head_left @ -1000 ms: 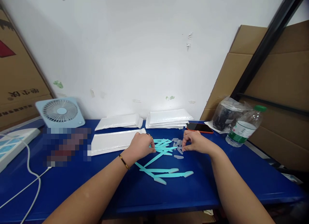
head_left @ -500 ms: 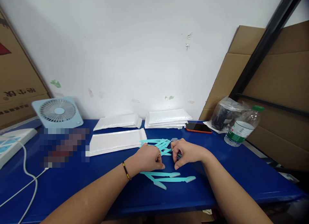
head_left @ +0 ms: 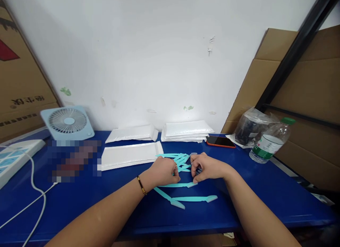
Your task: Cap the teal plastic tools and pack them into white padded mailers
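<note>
Turquoise eyebrow razors with pale, clear-looking caps lie on the blue table (head_left: 228,208). Several form a crossed pile (head_left: 182,158) just beyond and between my hands. My left hand (head_left: 165,170) is closed, its fingers curled downward; what they hold, if anything, is hidden. Along its near side runs one eyebrow razor (head_left: 176,185), partly covered by the hand. My right hand (head_left: 209,168) curls in from the right, thumb and fingertips bent together at that razor's capped end. Closer to me lie two more razors, one flat (head_left: 190,198) and one slanted (head_left: 164,194).
White padded mailers lie flat (head_left: 132,155) and stacked (head_left: 186,128) by the wall. A phone (head_left: 220,141), a water bottle (head_left: 269,142) and a bagged dark object (head_left: 245,130) stand right. A small fan (head_left: 69,121), power strip (head_left: 18,158) and white cable (head_left: 33,169) are left.
One eyebrow razor has shifted away from me, up against my hands. My right thumb now meets its capped end. The view has swung slightly left.
</note>
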Demonstrator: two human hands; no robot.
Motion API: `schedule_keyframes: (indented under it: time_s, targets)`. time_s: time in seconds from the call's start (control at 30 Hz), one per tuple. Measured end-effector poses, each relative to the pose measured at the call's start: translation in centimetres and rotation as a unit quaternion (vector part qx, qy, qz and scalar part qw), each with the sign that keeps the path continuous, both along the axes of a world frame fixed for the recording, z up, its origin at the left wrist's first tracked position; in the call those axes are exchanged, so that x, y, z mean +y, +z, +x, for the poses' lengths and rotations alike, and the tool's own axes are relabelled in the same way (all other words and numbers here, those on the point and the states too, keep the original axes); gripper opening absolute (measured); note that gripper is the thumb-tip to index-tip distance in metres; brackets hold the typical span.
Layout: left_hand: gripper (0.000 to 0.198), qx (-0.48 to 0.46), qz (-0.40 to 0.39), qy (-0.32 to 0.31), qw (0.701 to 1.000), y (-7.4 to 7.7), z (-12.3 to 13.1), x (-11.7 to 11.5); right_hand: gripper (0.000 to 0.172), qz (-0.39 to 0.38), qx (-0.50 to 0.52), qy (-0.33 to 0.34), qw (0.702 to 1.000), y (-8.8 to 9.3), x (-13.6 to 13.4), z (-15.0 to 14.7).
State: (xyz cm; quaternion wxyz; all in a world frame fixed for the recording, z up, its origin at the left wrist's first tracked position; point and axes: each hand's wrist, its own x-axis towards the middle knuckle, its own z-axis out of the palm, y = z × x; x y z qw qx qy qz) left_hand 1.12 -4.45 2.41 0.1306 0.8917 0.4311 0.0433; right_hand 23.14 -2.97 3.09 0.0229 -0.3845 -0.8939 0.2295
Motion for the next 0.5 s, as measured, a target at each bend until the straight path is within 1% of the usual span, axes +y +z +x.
schedule_keyframes:
  time_s: [0.13,0.2,0.27,0.33,0.43,0.5]
  targets:
    - [0.018,0.021,-0.045,-0.019,0.999,0.8,-0.1,-0.5,0.031,-0.009,-0.003,0.017,1.0,-0.1,-0.2,-0.4]
    - [0.015,0.023,-0.042,-0.015,0.999,0.8,0.0,-0.5,0.03,-0.013,-0.005,0.026,1.0,-0.1,-0.3,-0.6]
    - [0.015,0.012,-0.023,-0.008,1.0,0.7,-0.1,-0.2,0.029,-0.009,0.0,0.016,1.0,0.0,-0.2,-0.3]
    - [0.016,0.006,0.003,0.005,1.0,0.7,-0.2,0.2,0.027,0.006,0.005,-0.019,1.0,0.1,0.0,0.3]
    - [0.015,0.007,0.041,0.047,0.998,0.9,-0.6,1.0,0.025,0.046,0.015,-0.107,0.993,0.4,0.6,1.8]
    - [0.018,0.003,0.063,0.075,0.995,1.1,-0.6,1.3,0.026,0.065,0.024,-0.158,0.985,0.5,1.1,2.6]
